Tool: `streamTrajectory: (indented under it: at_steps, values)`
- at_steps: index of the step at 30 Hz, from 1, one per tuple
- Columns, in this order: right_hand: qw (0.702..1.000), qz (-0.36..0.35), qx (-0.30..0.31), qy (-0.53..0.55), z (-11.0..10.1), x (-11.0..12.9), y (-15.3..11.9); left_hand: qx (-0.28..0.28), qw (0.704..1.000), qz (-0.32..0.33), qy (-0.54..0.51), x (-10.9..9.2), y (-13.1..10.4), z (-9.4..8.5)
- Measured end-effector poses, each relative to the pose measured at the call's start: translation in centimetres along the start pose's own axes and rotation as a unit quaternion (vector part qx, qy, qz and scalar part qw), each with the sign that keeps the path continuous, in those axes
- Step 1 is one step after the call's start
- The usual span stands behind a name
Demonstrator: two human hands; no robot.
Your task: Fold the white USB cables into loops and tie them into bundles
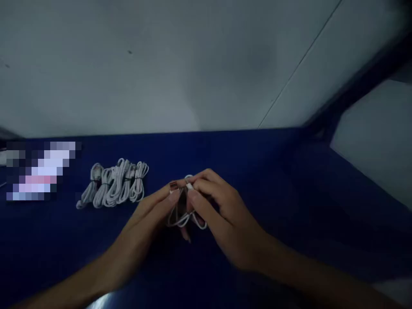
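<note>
Both hands [143,225] [227,214] hold a looped white cable [183,222].

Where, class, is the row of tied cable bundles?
In the head view, the bundles lie left of centre on the blue surface, beside the left hand.

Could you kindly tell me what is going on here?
A person has a looped pale cable between both hands, over a blue table. The left hand pinches it by a copper-coloured end; the right hand pinches it close by. Off to the left, several tied bundles of similar cable lie side by side on the table.
</note>
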State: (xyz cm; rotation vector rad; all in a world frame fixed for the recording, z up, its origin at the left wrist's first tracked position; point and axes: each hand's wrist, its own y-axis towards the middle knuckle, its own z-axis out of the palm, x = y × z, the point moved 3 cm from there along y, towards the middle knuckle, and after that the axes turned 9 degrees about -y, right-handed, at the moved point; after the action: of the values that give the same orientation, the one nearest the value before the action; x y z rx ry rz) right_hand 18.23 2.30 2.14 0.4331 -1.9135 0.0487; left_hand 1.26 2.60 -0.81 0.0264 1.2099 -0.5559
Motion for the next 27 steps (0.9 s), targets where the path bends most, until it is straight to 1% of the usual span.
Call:
streamTrajectory:
  at_steps: [5, 17, 20, 24, 27]
  values:
    - [1.0, 0.0, 0.006, 0.013, -0.6, 0.1, 0.0, 0.006, 1.0, -0.002, -0.014, -0.2, 0.2, 0.0]
    - [0.999, 0.029, 0.024, 0.018, -0.6, 0.0, 0.0, -0.001, 1.0, 0.008, -0.029, 0.3, 0.3, -0.9]
    - [0.999, 0.024, 0.026, 0.002, -0.5, -0.1, 0.0, -0.007, 1.0, 0.008, -0.028, 0.3, 0.4, -1.0]
    - [0.999, 0.012, 0.031, -0.023, -0.3, -0.2, -0.1, 0.001, 1.0, 0.014, -0.015, 0.1, 0.3, -0.7]
    - [0.999, 0.02, 0.036, -0.025, -0.2, -0.3, -0.2, -0.001, 1.0, 0.015, -0.006, 0.0, 0.3, -0.7]
